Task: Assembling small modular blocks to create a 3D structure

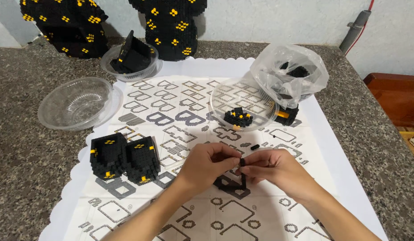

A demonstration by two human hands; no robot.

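Head view: both hands (242,166) pinching a small black brick (242,162); bricks in clear bowl (220,100).

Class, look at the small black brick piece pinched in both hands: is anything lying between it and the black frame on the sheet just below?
Nothing visible: the brick piece sits directly above the black frame.

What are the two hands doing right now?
Left hand: pinched shut on the small black brick piece.
Right hand: fingers closed on the same piece.

Black block models (125,157) crowd left; bowl (244,102) blocks ahead.
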